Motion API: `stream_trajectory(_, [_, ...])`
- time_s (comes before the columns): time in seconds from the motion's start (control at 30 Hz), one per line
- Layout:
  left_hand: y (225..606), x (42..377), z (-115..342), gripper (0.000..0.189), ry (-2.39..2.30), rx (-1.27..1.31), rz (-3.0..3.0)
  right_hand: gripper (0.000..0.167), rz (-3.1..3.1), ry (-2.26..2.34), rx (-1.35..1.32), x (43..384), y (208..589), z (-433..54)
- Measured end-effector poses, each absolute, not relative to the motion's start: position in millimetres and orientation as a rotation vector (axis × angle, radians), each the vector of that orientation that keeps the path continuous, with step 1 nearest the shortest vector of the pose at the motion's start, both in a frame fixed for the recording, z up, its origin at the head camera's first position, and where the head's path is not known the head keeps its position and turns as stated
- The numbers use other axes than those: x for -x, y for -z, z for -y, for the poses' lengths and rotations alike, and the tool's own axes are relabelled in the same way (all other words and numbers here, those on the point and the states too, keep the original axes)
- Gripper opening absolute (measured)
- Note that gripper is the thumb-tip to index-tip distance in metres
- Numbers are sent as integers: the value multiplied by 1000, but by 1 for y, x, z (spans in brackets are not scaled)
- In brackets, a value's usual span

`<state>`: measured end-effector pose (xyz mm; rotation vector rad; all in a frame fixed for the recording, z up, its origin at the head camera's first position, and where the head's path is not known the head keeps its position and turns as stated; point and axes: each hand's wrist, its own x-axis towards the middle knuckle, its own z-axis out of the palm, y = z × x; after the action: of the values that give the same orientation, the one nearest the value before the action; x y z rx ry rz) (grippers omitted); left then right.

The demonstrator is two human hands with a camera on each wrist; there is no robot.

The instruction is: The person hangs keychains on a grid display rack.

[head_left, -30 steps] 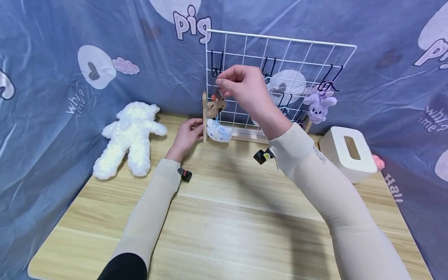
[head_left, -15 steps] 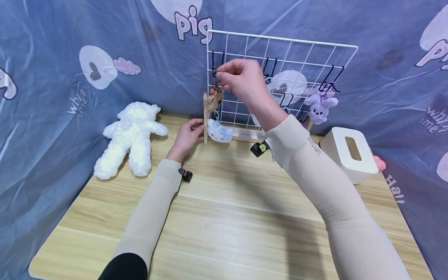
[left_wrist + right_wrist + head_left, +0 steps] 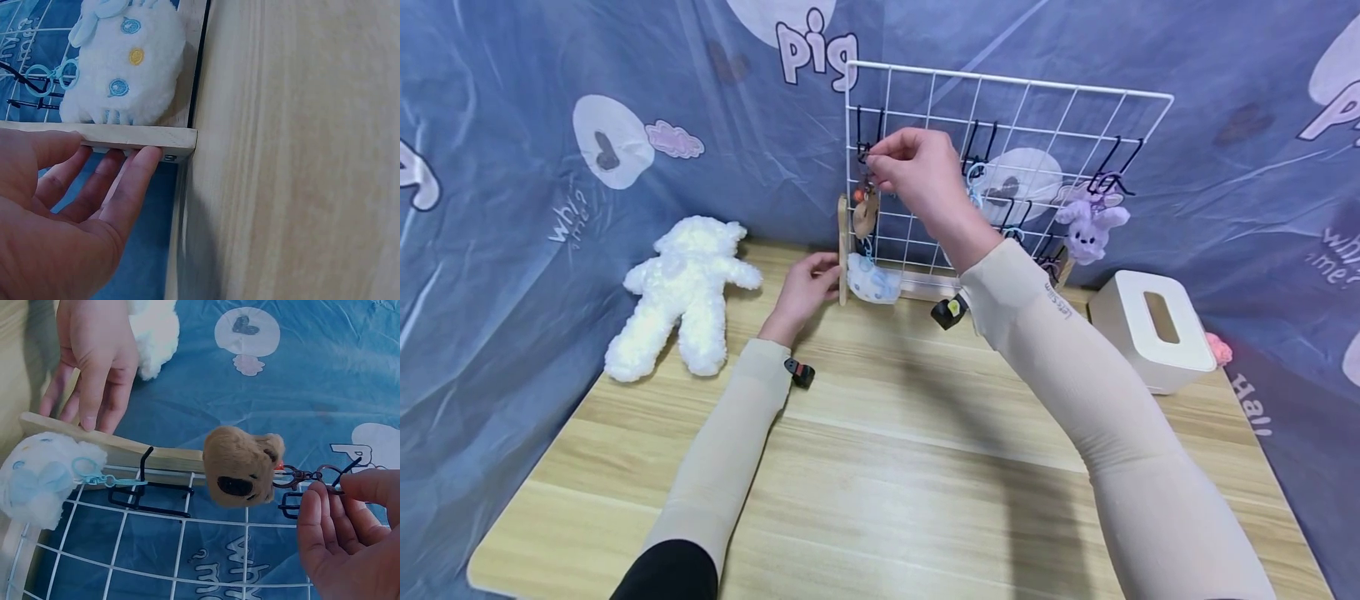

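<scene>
In the right wrist view my right hand (image 3: 350,531) pinches the metal ring (image 3: 329,478) of a brown plush keychain (image 3: 237,465) with thumb and fingers. The ring is right at the tip of a black hook (image 3: 294,503) on the white wire grid (image 3: 181,550). The plush hangs below that hand in the head view, seen edge-on. My left hand (image 3: 81,206) grips the wooden side post (image 3: 144,135) of the grid stand low down, fingertips against the wood. Beside the post hangs a white and blue plush keychain (image 3: 125,62) by its light blue clasp (image 3: 53,78).
A purple bunny keychain (image 3: 1086,229) hangs at the grid's right, and more black hooks (image 3: 977,146) sit in its middle. A white plush bear (image 3: 683,292) lies left of my left hand. A white tissue box (image 3: 1150,329) stands right on the wooden table (image 3: 880,467).
My right hand has risen slightly and brought the ring up to the black hook. The brown plush has swung round to edge-on. My left hand stays at the post.
</scene>
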<state>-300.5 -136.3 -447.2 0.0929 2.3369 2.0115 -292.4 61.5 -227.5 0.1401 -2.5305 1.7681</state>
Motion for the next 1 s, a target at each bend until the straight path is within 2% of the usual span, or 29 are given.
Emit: stream_trajectory(1.0, [446,301,135,39,-1996,-66,-2350,13,2464,-1468,55,310,245,-47])
